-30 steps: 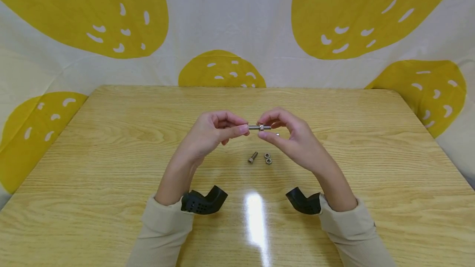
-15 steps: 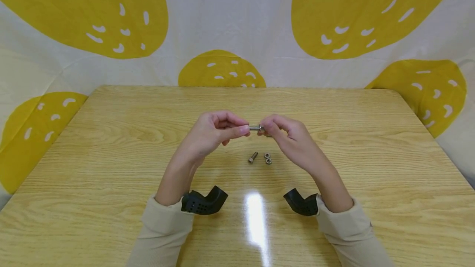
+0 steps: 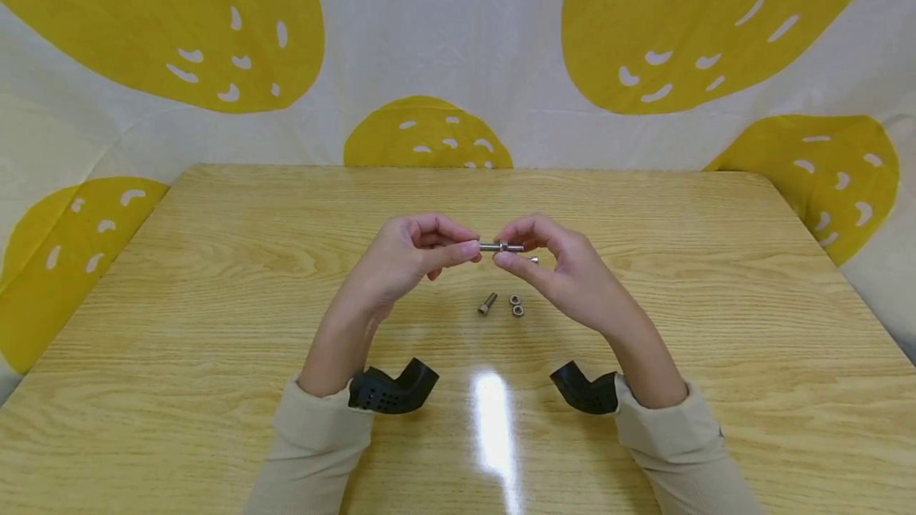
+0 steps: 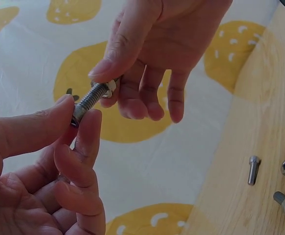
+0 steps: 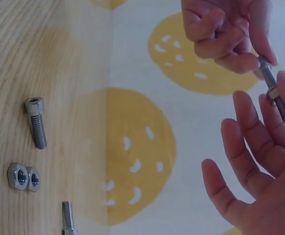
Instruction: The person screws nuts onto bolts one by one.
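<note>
Between thumb and fingers, my left hand [image 3: 404, 261] pinches the head end of a steel bolt [image 4: 90, 99], held nearly level above the table in the head view. A hex nut [image 5: 273, 92] sits partway along its thread. My right hand [image 3: 572, 269] has thumb and index finger on that nut, its other fingers spread in the right wrist view. Threaded shank shows on both sides of the nut, and the free end [image 5: 284, 115] points toward the right palm. The left fingertips hide part of the bolt's head.
On the wooden table [image 3: 215, 324] below the hands lie a loose socket-head bolt [image 3: 487, 304] and two nuts [image 5: 18, 176] side by side. Another bolt [image 5: 68, 219] lies farther back, partly behind the right hand in the head view. A patterned cloth [image 3: 444, 38] hangs behind.
The right thumb rolled up over the nut half a second ago and is now back low, showing the bolt's free end again. The left hand has stayed still.
</note>
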`<state>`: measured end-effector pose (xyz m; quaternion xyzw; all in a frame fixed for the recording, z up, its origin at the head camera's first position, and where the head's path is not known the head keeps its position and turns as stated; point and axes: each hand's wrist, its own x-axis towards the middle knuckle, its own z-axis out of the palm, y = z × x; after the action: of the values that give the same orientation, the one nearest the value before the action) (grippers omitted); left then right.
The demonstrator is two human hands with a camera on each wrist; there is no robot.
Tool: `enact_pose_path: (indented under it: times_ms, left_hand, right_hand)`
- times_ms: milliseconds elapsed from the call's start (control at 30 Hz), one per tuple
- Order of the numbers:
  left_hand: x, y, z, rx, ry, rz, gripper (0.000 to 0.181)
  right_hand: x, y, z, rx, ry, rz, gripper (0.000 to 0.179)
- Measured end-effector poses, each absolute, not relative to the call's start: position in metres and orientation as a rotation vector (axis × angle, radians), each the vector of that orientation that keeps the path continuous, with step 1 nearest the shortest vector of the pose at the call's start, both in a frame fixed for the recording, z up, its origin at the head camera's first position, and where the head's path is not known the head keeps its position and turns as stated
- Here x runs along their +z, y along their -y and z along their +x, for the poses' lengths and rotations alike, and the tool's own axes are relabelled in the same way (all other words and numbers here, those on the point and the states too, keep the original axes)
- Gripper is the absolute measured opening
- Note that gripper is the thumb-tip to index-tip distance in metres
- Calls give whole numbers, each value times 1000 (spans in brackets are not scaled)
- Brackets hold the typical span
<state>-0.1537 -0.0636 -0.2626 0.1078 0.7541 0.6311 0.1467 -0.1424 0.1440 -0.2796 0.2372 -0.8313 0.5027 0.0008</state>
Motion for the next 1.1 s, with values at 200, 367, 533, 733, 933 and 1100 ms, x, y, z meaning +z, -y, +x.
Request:
enact_pose_path:
  times_ms: [200, 367, 533, 733, 933, 1100]
  left_hand:
    - [-263, 64, -154, 1810, -2167, 307, 17]
    - [-264, 63, -155, 1817, -2166, 317, 18]
    - [-264, 64, -155, 1823, -2172, 294, 18]
    - [-262, 64, -154, 1814, -2173, 276, 18]
    - [-263, 65, -154, 1819, -2160, 278, 18]
    - [-263, 63, -154, 1814, -2164, 309, 18]
  right_hand:
    - [-280, -143, -142, 1563, 2657, 722, 23]
    - [-280, -144, -144, 1540, 2681, 671, 32]
    - [-278, -145, -143, 1562, 2623, 727, 34]
    - [-277, -144, -142, 1556, 2561, 786, 23]
    - [-277, -144, -140, 1563, 2590, 753, 17]
    - [-279, -143, -143, 1549, 2631, 718, 24]
